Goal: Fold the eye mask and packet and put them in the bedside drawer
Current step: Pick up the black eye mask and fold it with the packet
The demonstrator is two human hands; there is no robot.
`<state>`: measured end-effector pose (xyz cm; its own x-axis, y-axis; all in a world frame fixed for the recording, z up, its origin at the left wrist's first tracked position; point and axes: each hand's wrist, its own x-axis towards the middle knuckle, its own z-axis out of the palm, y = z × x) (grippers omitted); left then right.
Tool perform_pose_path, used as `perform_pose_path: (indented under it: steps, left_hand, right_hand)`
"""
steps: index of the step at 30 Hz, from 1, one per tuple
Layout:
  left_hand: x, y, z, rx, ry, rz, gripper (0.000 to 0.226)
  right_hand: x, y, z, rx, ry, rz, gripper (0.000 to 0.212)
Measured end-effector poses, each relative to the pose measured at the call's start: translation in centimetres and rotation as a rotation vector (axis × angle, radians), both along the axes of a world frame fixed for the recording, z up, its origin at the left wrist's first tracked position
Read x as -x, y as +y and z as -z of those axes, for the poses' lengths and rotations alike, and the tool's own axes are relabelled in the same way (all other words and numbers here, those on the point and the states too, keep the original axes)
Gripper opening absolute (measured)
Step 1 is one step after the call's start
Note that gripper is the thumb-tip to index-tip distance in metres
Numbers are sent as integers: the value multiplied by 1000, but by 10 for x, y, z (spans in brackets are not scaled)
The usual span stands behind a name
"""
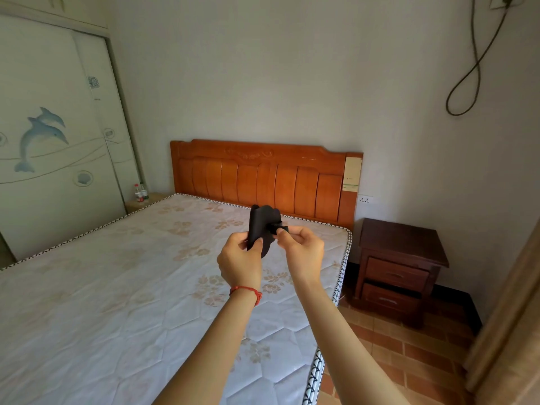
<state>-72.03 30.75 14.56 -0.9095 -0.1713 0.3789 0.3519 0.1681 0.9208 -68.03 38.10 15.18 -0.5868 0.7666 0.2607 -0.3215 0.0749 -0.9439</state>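
I hold a black eye mask (pixel 261 223), folded over, in the air above the bare mattress (pixel 122 273). My left hand (pixel 241 263) pinches its lower left edge. My right hand (pixel 302 248) pinches the mask's black strap at its right side. A dark wooden bedside table (pixel 400 267) stands right of the bed; its upper drawer (pixel 396 273) and its lower drawer (pixel 388 299) both stand slightly pulled out. No packet is visible.
An orange wooden headboard (pixel 263 176) stands against the far wall. A wardrobe with dolphin pictures (pixel 52 141) fills the left side, with two small bottles (pixel 140 192) on a low stand beside it. Brick-coloured floor tiles (pixel 409 355) run between the bed and the bedside table.
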Motion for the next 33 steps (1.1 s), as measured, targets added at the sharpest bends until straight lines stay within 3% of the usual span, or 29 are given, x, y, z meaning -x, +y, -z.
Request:
perform_pose_path:
  steps: [8, 15, 27, 33]
  left_hand:
    - [-6, 4, 2, 1, 22, 49, 15]
    - [-11, 7, 7, 16, 103, 173, 24]
    - [-12, 7, 10, 164, 351, 232, 30]
    - [-6, 2, 11, 105, 248, 309, 27]
  right_hand:
    - [4, -3, 1, -66, -27, 10, 5]
    - [3, -5, -1, -82, 16, 8, 12]
    - [4, 5, -1, 29, 31, -15, 16]
    - [4, 17, 0, 56, -29, 20, 14]
